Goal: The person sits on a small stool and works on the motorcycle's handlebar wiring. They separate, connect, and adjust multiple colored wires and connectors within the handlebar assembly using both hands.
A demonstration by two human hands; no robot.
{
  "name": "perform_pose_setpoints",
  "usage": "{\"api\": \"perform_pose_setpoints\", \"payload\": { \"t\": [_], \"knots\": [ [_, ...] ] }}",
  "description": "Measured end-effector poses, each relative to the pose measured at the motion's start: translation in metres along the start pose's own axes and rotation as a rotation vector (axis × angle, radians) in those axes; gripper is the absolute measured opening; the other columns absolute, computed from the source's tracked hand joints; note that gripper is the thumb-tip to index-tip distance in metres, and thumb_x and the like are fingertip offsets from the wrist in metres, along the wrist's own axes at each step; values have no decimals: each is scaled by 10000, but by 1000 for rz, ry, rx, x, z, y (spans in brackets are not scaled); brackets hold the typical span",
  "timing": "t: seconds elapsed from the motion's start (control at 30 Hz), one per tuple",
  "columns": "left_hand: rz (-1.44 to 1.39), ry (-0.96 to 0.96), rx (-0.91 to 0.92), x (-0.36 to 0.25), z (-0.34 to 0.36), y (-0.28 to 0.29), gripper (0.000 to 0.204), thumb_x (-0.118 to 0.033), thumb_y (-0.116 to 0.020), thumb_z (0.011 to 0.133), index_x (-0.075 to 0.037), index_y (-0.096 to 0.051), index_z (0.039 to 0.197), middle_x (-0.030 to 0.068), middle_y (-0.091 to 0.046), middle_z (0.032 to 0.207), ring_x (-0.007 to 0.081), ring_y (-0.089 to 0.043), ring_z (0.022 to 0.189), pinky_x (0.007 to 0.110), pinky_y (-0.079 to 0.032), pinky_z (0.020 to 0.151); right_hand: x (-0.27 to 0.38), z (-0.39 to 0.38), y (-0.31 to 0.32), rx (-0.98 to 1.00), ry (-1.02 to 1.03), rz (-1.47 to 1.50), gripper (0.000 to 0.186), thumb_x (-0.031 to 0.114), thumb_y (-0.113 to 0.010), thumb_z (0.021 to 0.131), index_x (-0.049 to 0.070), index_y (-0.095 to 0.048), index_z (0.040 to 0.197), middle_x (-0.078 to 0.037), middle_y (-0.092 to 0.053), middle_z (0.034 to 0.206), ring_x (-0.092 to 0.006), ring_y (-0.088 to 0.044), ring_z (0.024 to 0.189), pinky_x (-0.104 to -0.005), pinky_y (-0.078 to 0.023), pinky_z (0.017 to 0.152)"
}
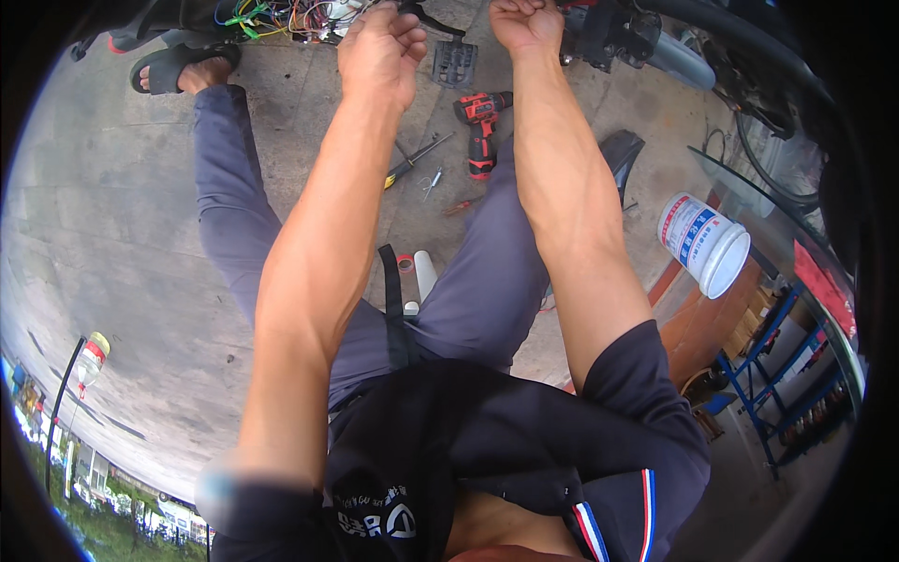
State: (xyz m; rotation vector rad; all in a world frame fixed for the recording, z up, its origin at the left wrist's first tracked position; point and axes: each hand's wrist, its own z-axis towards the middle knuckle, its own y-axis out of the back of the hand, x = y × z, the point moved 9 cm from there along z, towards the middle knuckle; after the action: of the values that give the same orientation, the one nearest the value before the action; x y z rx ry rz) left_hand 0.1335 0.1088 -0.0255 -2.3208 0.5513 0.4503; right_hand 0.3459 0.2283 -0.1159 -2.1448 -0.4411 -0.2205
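My left hand (386, 49) reaches to the top edge beside a tangle of coloured wires (290, 21) with green and white connectors. Its fingers are curled in, and whatever they grip is hidden. Further right, my right hand (527, 26) is also closed at the top edge, its fingertips partly cut off by the frame. What it holds cannot be made out. Between the two hands sits a black ridged pedal (454, 63). Just right of my right hand are black machine parts (613, 37) and a grey cylinder (682, 62).
A red and black cordless drill (480, 131) lies on the paving near a yellow-handled screwdriver (405, 171). A red tape roll (405, 264) is between my legs. On the right are a white bucket (702, 244), a glass edge (749, 178) and a blue shelf rack (777, 375).
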Motion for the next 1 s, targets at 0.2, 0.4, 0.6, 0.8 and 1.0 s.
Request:
{"api": "perform_pose_setpoints", "payload": {
  "t": [0.2, 0.4, 0.6, 0.8, 1.0],
  "knots": [
    [361, -150, 224, 27, 6, -63, 261, -105, -531, 951, -18, -544, 1197, 72, -630, 783, 149, -583, 603, 264, -463, 521, -3, -14, -15, -31, -10, -99, 379, 334, -330, 1044, 160, -424, 720, 32, -381, 565, -124, -365, 480, -301, -326, 480],
    [1220, -870, 234, -4, 42, -143, 330, -215, -532, 919, 83, -607, 1040, 274, -646, 815, 398, -642, 726, 472, -514, 671, -14, -21, -21, -103, -82, 36, 446, 378, -333, 1030, 167, -387, 641, 36, -348, 502, -131, -363, 465, -287, -354, 464],
    [1477, -817, 92, -4, 54, -144, 417, -294, -565, 874, 110, -634, 792, 351, -636, 837, 468, -648, 836, 515, -508, 773, -15, -24, -29, -54, -80, 46, 429, 340, -329, 1032, 165, -396, 646, 44, -371, 515, -102, -345, 428, -253, -370, 480],
    [1533, -841, -62, -15, 45, -145, 378, -276, -585, 855, 98, -642, 836, 332, -651, 865, 464, -650, 859, 508, -513, 785, -15, -24, -31, -31, -91, -10, 372, 266, -362, 1012, 167, -413, 658, 54, -375, 521, -96, -356, 442, -252, -360, 477],
    [1350, -864, -73, -29, 29, -142, 356, -255, -559, 865, 92, -637, 880, 328, -653, 896, 463, -645, 905, 503, -506, 818, -10, -25, -31, -52, -96, -42, 349, 280, -382, 1015, 165, -434, 690, 70, -392, 522, -80, -357, 442, -236, -341, 463]
  ]
}}
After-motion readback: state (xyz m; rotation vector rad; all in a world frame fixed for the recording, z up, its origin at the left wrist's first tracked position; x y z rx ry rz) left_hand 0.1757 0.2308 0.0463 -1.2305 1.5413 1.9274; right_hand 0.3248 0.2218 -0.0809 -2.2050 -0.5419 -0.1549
